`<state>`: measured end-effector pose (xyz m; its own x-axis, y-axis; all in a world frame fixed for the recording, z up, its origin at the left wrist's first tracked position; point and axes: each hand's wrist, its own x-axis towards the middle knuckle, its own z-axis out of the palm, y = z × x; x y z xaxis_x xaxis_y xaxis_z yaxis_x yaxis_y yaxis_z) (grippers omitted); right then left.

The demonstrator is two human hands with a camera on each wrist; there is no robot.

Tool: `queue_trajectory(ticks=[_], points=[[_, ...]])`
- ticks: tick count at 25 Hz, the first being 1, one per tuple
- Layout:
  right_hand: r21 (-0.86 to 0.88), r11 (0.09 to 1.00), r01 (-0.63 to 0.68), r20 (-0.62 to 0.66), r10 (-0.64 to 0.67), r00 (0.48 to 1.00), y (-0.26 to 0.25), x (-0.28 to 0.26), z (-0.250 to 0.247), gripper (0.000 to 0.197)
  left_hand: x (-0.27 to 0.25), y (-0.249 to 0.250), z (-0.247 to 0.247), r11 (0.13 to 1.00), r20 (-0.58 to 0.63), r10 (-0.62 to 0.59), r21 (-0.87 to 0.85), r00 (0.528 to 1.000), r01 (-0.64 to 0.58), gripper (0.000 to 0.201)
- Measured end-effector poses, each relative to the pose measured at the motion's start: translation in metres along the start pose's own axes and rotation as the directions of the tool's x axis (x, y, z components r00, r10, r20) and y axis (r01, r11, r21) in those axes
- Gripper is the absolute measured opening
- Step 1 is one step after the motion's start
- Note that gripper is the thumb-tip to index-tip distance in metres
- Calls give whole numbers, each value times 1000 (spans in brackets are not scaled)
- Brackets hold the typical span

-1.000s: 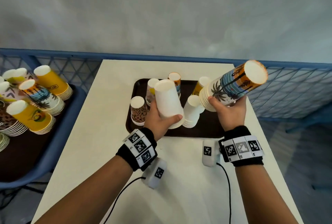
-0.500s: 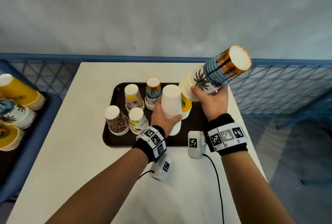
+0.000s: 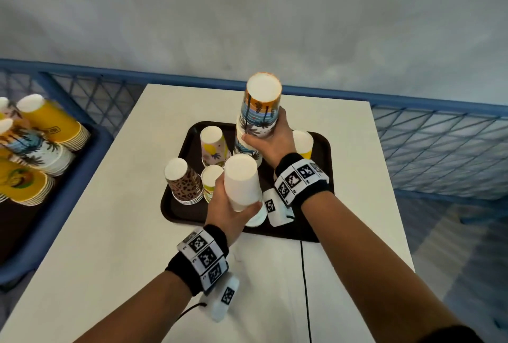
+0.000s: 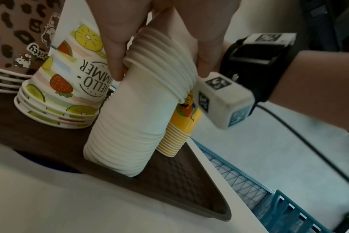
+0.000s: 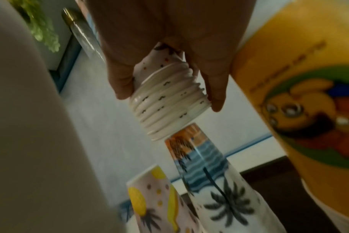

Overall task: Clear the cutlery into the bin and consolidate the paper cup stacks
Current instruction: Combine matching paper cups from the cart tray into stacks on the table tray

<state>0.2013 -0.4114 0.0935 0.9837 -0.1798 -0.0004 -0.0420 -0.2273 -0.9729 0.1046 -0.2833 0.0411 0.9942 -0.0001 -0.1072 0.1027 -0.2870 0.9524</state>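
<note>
While the left hand [image 3: 231,205] grips a white stack [image 3: 242,183] over the tray's [image 3: 321,150] near edge, seated on more white cups [image 4: 121,141], the right hand [image 3: 270,140] grips a palm stack [image 3: 259,111] upright, lowered onto another palm stack [image 5: 213,181] mid-tray.
</note>
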Motion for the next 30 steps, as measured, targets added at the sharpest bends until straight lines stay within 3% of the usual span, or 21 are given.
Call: queue_trajectory(ticks=[7, 13, 17, 20, 22, 26, 30], points=[[-87, 995, -54, 19, 56, 998, 41, 26, 21, 85, 2, -8, -9, 999, 14, -22, -25, 1000, 22, 87], [-301, 936, -184, 135, 233, 963, 84, 24, 37, 93, 8, -15, -10, 997, 81, -81, 5, 993, 81, 91], [-250, 941, -229, 127, 267, 955, 81, 16, 35, 89, 12, -16, -7, 990, 133, -121, 86, 984, 110, 89], [-321, 913, -251, 211, 327, 921, 79, 2, 28, 91, 13, -14, -4, 986, 139, -123, 126, 983, 105, 87], [-325, 906, -272, 233, 355, 905, 84, -14, 19, 85, 12, -13, -3, 986, 123, -119, 135, 985, 103, 86], [-309, 902, -302, 160, 363, 918, 91, -55, -6, 45, 10, -13, 0, 987, 109, -106, 136, 988, 91, 88], [-297, 905, -306, 132, 356, 925, 92, -102, -20, 35, 9, -15, 6, 987, 95, -108, 129, 990, 95, 82]])
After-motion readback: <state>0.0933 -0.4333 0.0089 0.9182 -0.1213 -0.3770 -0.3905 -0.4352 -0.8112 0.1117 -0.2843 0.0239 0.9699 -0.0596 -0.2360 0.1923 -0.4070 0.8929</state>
